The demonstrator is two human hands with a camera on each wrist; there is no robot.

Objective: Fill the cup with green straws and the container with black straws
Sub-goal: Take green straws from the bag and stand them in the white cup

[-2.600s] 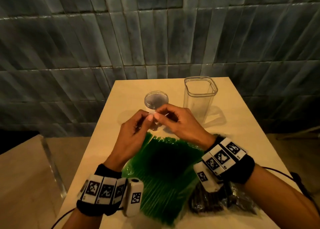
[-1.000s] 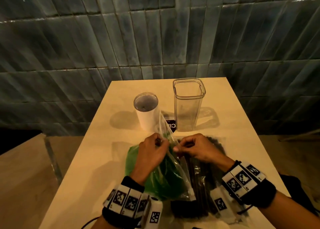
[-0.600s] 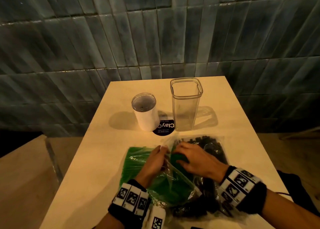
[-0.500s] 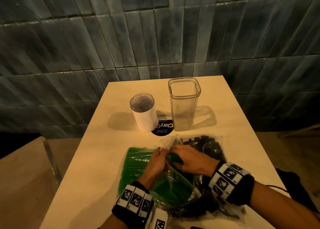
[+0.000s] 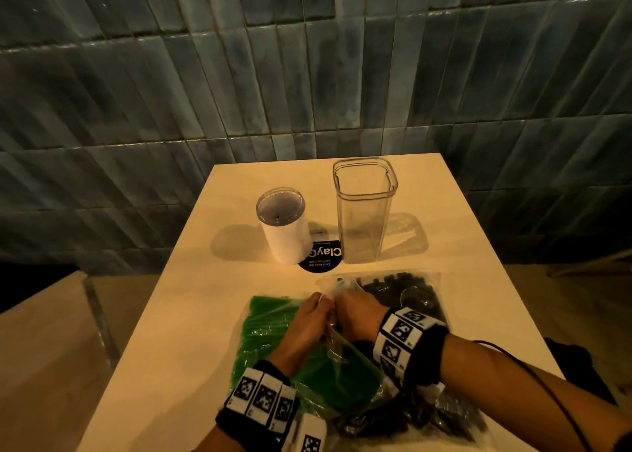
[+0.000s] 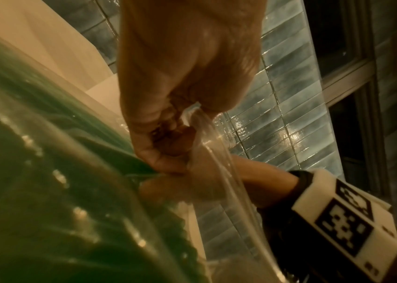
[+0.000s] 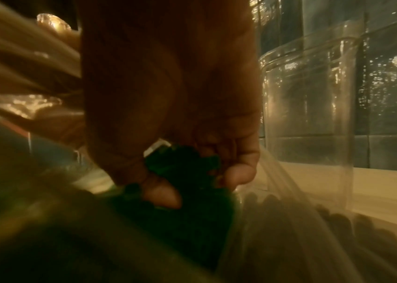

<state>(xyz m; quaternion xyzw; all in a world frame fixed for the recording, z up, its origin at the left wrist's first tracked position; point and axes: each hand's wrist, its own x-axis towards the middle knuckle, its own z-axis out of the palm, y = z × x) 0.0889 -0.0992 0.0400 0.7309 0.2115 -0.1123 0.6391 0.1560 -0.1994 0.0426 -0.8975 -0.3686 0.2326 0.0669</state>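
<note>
On the counter (image 5: 191,315), seen from the head camera, a clear bag of green straws (image 5: 270,328) lies near the front edge with a bag of black straws (image 5: 403,291) just beside it on the right; behind them stand the white cup (image 5: 285,236) and the tall clear container (image 5: 364,219), both without straws, with a black round coaster (image 5: 321,263) between their bases. The left hand (image 5: 307,325) and right hand (image 5: 359,318) meet at the mouth of the green bag, where a flap of clear plastic (image 5: 338,289) rises between them. From the left wrist, the left hand's fingers (image 6: 168,153) are curled tight, pinching the bag's clear edge (image 6: 207,134) above the green straws (image 6: 47,172). From the right wrist, the right hand's fingers (image 7: 238,168) and thumb are bent around a small bunch of green straw ends (image 7: 180,168), inside the plastic; the container (image 7: 313,114) stands just beyond, and dark straw ends (image 7: 338,220) show through the neighbouring bag.
</note>
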